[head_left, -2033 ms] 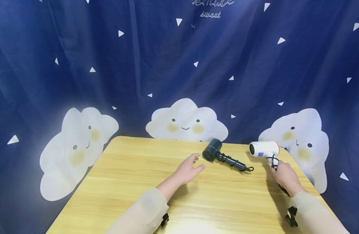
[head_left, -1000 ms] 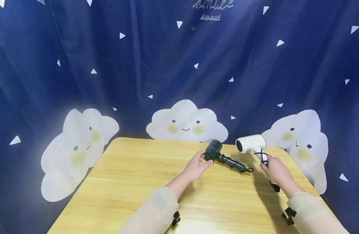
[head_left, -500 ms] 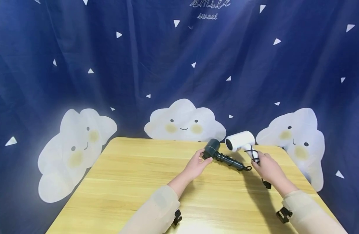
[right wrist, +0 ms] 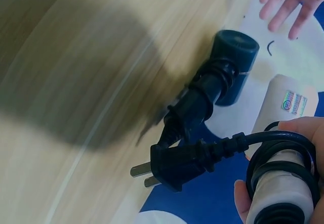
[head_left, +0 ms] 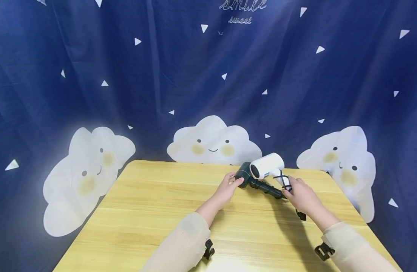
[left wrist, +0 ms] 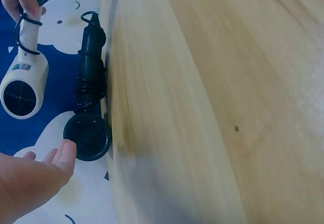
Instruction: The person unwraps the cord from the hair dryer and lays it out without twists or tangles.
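Note:
My right hand (head_left: 303, 197) grips the white hair dryer (head_left: 267, 165) by its handle and holds it above the table, tilted, its round grille toward the left. A black cord is wound about that handle, and its two-pin plug (right wrist: 177, 166) dangles in the right wrist view. Behind and below lies a dark green hair dryer (head_left: 265, 188) on the table, its own cord wrapped round the handle. The white one partly covers it in the head view. Beside the dark dryer's head is my left hand (head_left: 225, 190), fingers extended; the right wrist view shows a gap between them.
The wooden table (head_left: 154, 211) has its far edge just behind the dark hair dryer. A blue curtain (head_left: 195, 75) with white clouds and triangles hangs behind. Black wrist mounts sit below both sleeves, one of them a right mount (head_left: 324, 251).
My right hand has carried the white hair dryer leftward from the table's right side to the dark one. My left hand has moved slightly right, to the dark dryer's head.

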Motion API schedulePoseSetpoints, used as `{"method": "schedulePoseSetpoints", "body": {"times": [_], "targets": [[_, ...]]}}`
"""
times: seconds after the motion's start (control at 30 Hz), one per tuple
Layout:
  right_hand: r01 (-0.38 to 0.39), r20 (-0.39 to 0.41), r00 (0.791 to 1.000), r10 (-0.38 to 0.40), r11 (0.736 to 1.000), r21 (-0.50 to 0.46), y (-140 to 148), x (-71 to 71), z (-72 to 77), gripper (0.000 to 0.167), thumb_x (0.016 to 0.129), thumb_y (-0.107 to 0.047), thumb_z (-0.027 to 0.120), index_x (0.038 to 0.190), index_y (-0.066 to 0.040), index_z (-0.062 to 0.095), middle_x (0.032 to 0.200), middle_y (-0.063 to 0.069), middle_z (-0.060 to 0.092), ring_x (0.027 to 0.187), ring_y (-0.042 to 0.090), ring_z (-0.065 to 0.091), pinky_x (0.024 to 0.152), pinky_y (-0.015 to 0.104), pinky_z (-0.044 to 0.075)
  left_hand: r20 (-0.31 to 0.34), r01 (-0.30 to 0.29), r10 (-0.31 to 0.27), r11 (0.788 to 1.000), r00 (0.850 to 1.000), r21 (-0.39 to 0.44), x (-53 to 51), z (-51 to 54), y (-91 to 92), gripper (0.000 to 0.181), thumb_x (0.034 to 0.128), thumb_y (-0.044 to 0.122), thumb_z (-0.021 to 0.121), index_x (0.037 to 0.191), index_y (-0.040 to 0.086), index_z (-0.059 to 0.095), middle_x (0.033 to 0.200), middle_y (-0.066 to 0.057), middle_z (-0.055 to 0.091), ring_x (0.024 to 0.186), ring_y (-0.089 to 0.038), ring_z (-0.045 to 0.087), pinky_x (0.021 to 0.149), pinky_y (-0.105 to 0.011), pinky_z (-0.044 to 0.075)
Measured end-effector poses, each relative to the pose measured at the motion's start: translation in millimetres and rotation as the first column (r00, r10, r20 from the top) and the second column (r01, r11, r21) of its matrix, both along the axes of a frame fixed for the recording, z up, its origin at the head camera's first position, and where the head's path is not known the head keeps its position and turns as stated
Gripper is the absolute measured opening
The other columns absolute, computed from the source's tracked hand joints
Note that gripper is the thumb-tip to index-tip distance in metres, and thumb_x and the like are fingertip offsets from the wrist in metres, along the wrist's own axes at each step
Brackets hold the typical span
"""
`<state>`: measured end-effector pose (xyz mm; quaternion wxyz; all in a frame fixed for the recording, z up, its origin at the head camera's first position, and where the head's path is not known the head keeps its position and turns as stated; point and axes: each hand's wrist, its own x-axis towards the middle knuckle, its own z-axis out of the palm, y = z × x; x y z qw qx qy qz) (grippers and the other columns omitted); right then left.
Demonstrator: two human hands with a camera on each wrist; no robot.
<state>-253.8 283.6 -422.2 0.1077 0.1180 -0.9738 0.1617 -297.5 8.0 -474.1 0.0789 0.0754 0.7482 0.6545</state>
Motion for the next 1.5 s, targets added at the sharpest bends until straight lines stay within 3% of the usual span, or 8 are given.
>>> {"method": "schedulePoseSetpoints", "body": {"times": [0.13,0.4,0.7,0.97,1.2,1.5], "targets": [[-0.011,-0.003,1.000,0.011,1.000,0.010,-6.4,0.5,-0.5,0.041,0.091,-0.016,0.069,0.119,0.009,0.053,0.087,0.019,0.054,0.070,0.026,0.052,0.061,0.046,0.049,0.024,0.001,-0.002,0.999,1.000,0.036,-3.3,-1.2,-0.8,0.074,0.0948,0.053,0.061,0.153,0.013,0.037,0.145,-0.017,0.049,0.112,-0.036,0.055,0.082,-0.042,0.049],[-0.059,-0.022,0.998,0.059,0.998,0.008,-22.1,3.4,0.0,0.056,0.091,-0.015,0.069,0.133,0.015,0.048,0.094,0.023,0.058,0.073,0.026,0.055,0.067,0.048,0.052,0.022,-0.002,-0.001,0.993,1.000,0.115,-8.3,1.8,0.1,0.077,0.0958,0.048,0.061,0.153,0.004,0.033,0.143,-0.022,0.052,0.126,-0.043,0.052,0.105,-0.055,0.044],[-0.072,-0.012,0.997,0.072,0.997,0.028,-38.7,6.5,2.9,0.063,0.092,-0.019,0.069,0.138,0.017,0.044,0.103,0.025,0.060,0.080,0.026,0.058,0.076,0.050,0.054,0.033,0.000,-0.006,0.983,0.999,0.183,-8.4,10.9,-1.4,0.078,0.0986,0.044,0.058,0.155,0.000,0.026,0.142,-0.027,0.049,0.124,-0.043,0.054,0.108,-0.056,0.040],[-0.081,-0.013,0.997,0.082,0.996,0.038,-45.5,8.7,3.5,0.062,0.093,-0.020,0.069,0.139,0.014,0.046,0.103,0.023,0.061,0.079,0.023,0.057,0.073,0.046,0.054,0.033,0.011,-0.019,0.972,0.999,0.236,-10.1,14.2,-1.5,0.078,0.0987,0.044,0.058,0.154,0.001,0.025,0.141,-0.026,0.049,0.123,-0.039,0.056,0.109,-0.057,0.040],[-0.101,-0.034,0.994,0.102,0.994,0.041,-49.1,11.6,2.7,0.060,0.092,-0.019,0.071,0.137,0.014,0.049,0.103,0.020,0.062,0.077,0.021,0.055,0.069,0.042,0.052,0.031,-0.002,-0.006,0.970,1.000,0.242,-10.8,14.1,-3.4,0.077,0.0990,0.042,0.057,0.154,0.000,0.025,0.142,-0.027,0.048,0.122,-0.039,0.057,0.108,-0.058,0.040],[-0.145,-0.024,0.989,0.145,0.989,0.032,-51.0,15.4,1.9,0.058,0.091,-0.017,0.071,0.137,0.012,0.050,0.097,0.014,0.060,0.073,0.017,0.051,0.063,0.036,0.047,0.014,0.000,-0.003,0.981,1.000,0.194,-13.7,17.2,-6.6,0.081,0.0963,0.048,0.059,0.155,0.004,0.026,0.142,-0.023,0.050,0.121,-0.032,0.058,0.107,-0.047,0.045]]}}
